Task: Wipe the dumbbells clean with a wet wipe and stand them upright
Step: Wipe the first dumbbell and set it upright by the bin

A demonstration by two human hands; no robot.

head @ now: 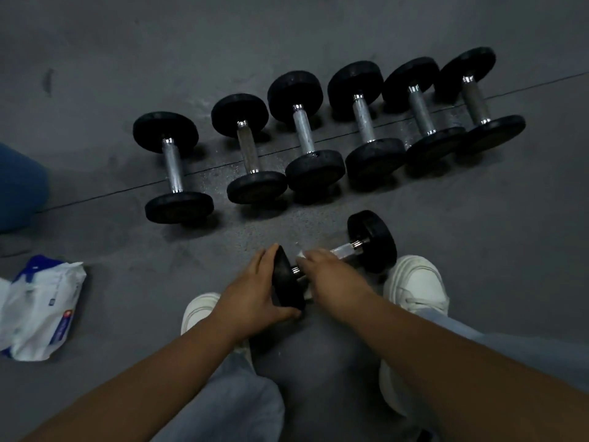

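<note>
A black dumbbell (373, 240) with a chrome handle lies on its side on the grey floor between my feet. My left hand (255, 291) grips its near black head. My right hand (328, 269) is curled round the handle with a white wet wipe (301, 254) pressed under the fingers. Several more black dumbbells (302, 132) lie on their sides in a row farther off, handles pointing away from me.
A white and blue wet-wipe pack (41, 307) lies on the floor at the left. My white shoes (414, 285) flank the held dumbbell. A blue-clad leg (19, 186) of another person shows at the left edge. A floor-mat seam (95, 197) runs under the row.
</note>
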